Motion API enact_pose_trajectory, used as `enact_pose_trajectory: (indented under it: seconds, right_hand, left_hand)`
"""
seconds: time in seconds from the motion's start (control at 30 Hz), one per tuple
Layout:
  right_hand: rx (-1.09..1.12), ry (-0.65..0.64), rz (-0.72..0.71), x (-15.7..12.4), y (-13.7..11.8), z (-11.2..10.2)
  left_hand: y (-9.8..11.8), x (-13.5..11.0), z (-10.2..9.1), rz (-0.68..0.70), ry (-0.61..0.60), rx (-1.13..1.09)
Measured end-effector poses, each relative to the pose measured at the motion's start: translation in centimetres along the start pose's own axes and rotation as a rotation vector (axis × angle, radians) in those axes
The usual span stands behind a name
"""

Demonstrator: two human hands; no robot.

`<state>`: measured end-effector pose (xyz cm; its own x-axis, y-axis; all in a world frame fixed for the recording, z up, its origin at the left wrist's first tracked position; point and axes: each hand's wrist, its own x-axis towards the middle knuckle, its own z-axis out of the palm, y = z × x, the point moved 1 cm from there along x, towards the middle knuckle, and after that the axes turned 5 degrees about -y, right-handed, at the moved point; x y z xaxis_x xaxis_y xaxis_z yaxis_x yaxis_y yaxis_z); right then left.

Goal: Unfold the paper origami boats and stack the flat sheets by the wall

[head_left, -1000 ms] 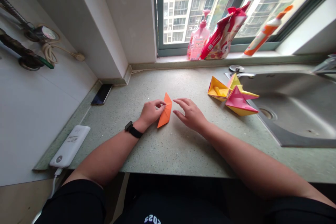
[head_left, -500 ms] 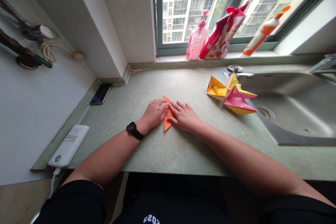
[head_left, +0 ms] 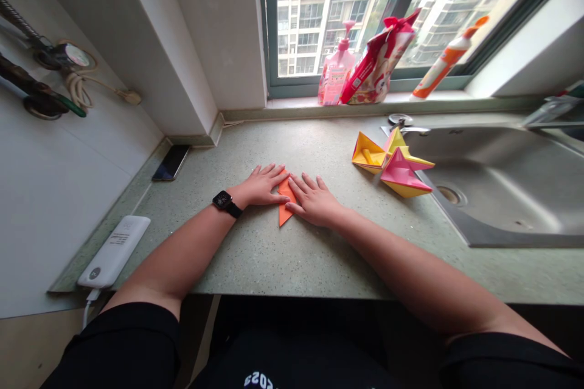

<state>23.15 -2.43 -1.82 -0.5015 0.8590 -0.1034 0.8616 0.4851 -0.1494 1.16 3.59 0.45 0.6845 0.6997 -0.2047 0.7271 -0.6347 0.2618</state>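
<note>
A folded orange paper is pinned to the speckled countertop by the left hand and the right hand. The left hand, seen bent over the paper 0.5 s ago, is now laid flatter, its fingers extended and spread, with nothing gripped. The right hand is kept open and flat along the paper's right side. By this change the paper seems to be pressed down from 2 sides rather than pinched (how flat its layers lie cannot be told, as much is covered). Yellow and pink paper shapes are left untouched beside the sink.
</note>
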Motion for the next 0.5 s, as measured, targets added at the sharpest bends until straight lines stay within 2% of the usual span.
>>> enact_pose_trajectory:
  seconds: [0.37,0.5]
  right_hand:
    - [-0.094,0.054,0.0,-1.8,-2.9,-0.8]
    - [-0.177,0.041,-0.006,-2.7,-4.5,-1.0]
  left_hand:
    - [0.0,0.2,-0.2,-0.006,-0.04,-0.006]
    - [0.1,0.4,-0.6,-0.036,-0.105,0.025]
